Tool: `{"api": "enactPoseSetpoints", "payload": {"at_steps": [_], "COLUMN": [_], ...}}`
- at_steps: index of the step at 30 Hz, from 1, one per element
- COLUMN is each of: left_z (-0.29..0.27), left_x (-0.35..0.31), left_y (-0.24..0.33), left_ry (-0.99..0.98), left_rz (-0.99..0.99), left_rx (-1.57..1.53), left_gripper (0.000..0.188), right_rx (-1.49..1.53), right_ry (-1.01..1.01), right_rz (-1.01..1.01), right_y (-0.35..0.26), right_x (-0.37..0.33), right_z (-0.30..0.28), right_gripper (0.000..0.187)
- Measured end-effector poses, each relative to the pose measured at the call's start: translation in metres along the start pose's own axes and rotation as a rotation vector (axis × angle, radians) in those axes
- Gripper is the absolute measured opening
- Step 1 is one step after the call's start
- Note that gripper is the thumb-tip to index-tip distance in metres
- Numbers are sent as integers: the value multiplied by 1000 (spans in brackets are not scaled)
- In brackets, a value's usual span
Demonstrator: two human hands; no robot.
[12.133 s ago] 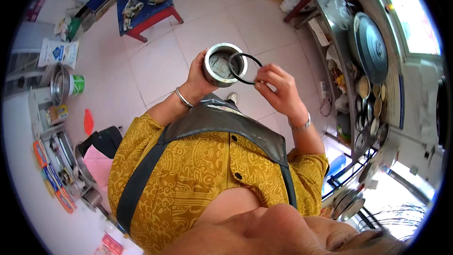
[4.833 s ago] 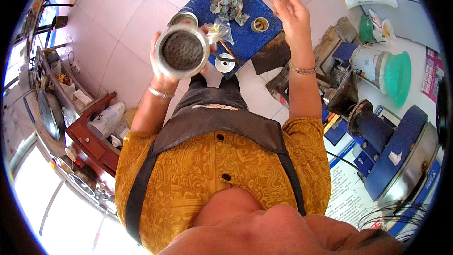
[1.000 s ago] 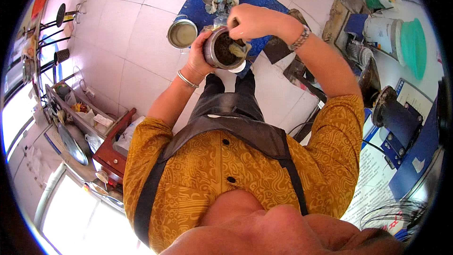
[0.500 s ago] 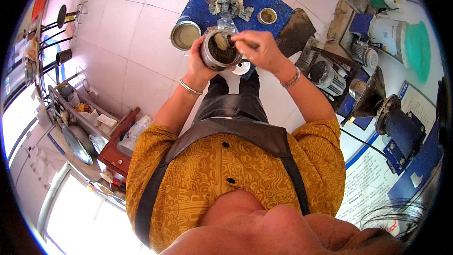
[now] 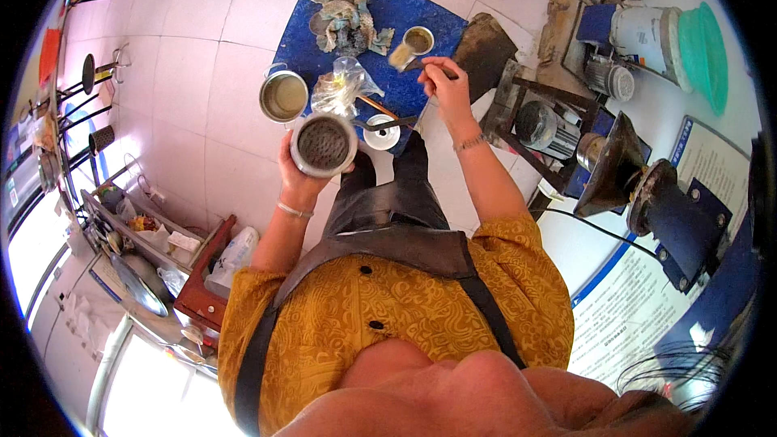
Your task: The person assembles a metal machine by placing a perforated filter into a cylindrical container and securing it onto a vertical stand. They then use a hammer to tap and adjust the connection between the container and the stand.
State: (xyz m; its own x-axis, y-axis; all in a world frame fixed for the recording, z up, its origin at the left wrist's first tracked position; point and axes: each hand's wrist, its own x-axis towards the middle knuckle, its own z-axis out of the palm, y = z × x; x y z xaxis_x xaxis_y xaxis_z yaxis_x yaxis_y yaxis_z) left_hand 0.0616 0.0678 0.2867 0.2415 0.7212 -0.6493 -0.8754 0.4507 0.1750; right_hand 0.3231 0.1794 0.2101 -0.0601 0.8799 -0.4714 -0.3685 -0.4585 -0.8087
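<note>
Has the brush (image 5: 403, 57) out of the metal pot (image 5: 324, 171) since the earlier frame, now close by the small cup (image 5: 431, 37). Grips the brush handle with the right hand (image 5: 450, 91); clamps the left hand (image 5: 300, 181) round the pot's outside, mouth up. Farther out, clear plastic bag (image 5: 344, 89) and crumpled rag (image 5: 350, 24) on the blue counter (image 5: 437, 10), silver pail (image 5: 263, 100) by its left edge.

Between the metal cylinder (image 5: 327, 171) and the brush (image 5: 400, 57), the plastic bag (image 5: 344, 91) and white lid (image 5: 375, 142) block our low path across the bench (image 5: 441, 26); beyond the cup (image 5: 431, 39), we have bare surface right of the crumpled cloth (image 5: 346, 20).
</note>
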Motion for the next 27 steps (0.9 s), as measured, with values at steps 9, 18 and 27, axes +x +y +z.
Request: {"api": "enactPoseSetpoints", "payload": {"at_steps": [9, 18, 27], "left_z": [-11, -19, -28], "left_x": [-40, -50, -74], "left_y": [-52, -78, -80], "left_ry": [-194, -316, -363], "left_rz": [53, 37, -200], "left_rx": [-189, -166, -108], "left_gripper": [61, 55, 61], "right_rx": [-977, -364, 782], "right_ry": [204, 125, 809], "right_rz": [-189, 74, -276], "right_y": [99, 82, 25], "right_x": [141, 76, -151], "right_z": [-55, -64, -276], "right_gripper": [25, 30, 52]}}
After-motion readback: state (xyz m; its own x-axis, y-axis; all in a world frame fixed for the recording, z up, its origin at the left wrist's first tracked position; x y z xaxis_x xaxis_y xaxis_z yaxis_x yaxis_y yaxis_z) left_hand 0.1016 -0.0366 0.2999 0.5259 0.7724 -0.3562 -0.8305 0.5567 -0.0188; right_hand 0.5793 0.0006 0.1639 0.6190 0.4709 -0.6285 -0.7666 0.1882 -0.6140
